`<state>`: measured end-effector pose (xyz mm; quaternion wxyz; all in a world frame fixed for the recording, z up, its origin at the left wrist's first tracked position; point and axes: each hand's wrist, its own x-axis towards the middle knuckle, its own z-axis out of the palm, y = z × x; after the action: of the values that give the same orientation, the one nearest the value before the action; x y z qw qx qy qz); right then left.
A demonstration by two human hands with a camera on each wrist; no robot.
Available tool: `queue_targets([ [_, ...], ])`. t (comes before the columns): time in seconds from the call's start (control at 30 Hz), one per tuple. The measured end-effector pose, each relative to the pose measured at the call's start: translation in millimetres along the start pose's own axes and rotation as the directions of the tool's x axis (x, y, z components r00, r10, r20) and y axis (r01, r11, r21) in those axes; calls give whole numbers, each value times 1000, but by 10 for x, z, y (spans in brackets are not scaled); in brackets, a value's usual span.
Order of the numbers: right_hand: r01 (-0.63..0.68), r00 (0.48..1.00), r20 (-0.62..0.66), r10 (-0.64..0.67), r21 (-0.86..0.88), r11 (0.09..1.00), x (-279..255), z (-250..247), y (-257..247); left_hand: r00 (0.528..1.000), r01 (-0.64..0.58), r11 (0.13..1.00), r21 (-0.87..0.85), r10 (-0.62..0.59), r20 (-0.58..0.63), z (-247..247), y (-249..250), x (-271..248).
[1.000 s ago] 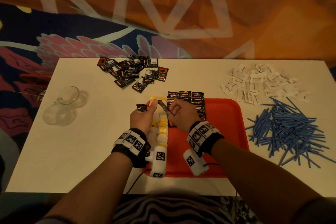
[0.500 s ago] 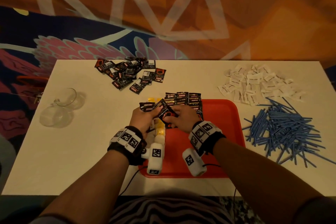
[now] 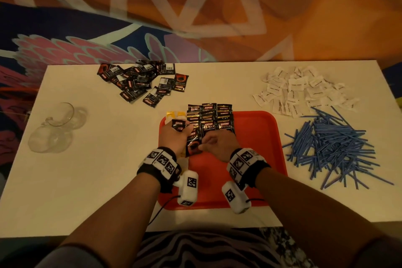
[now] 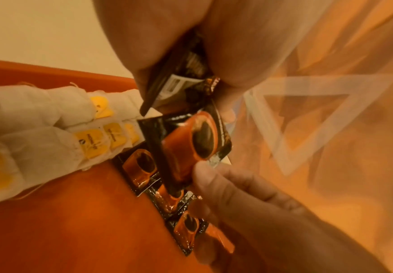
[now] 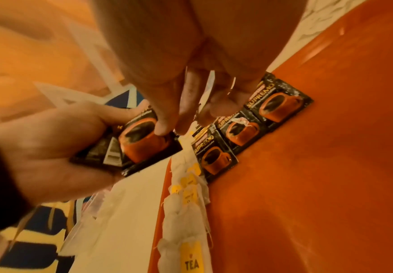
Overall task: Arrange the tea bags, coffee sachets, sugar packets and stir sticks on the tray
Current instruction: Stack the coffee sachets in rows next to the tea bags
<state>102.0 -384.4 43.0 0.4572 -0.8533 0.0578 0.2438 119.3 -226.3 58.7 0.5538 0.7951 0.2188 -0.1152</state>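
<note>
— Where are the hands?

— Both sit at the centre of the head view, over the left part of the red tray [image 3: 258, 137]. The left hand [image 3: 174, 137] is curled round a small bunch of coffee sachets [image 4: 186, 77]. The right hand [image 3: 219, 143] pinches one coffee sachet [image 3: 193, 146] by its lower edge, thumb and fingertips closed on it.

— And the rest of the goods?

— A row of tea bags [image 5: 186, 218] lies along the tray's left rim. Laid sachets [image 3: 210, 118] overlap in columns at the tray's top edge. Loose sachets [image 3: 141, 82] lie at upper centre-left, sugar packets [image 3: 302, 91] at upper right, blue stir sticks [image 3: 335, 146] just below them.

— Anything else?

— Clear glasses [image 3: 54, 128] on the white table [image 3: 87, 191], at the left.
</note>
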Motion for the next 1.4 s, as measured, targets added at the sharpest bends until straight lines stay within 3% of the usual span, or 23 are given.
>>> queue_targets([
  [0.13,-122,987,119,108,115,986,75,-47,135,999,43,999,17,-44,26,53,-65,64],
  [0.27,-186,982,23,187,-22,982,202,-115,283,998,-56,923,380,40,49,121,-99,103],
  [0.33,-244,970,-31,242,-81,966,271,-173,375,983,-169,814,556,97,156,142,-149,120],
  [0.43,-275,961,-64,268,-147,950,344,-213,476,945,-286,596,750,49,322,154,-214,93],
  [0.6,-303,952,-81,294,-165,938,446,-146,520,910,-376,357,855,-29,413,163,-240,54],
  [0.7,-322,945,-108,309,-127,938,490,-85,561,906,-395,273,877,-39,420,183,-236,43],
  [0.9,-329,942,-128,311,-163,930,535,12,623,899,-407,236,882,-65,433,213,-242,52],
  [1.4,-302,943,-178,283,-90,949,528,63,583,890,-418,309,854,-48,453,171,-312,79],
])
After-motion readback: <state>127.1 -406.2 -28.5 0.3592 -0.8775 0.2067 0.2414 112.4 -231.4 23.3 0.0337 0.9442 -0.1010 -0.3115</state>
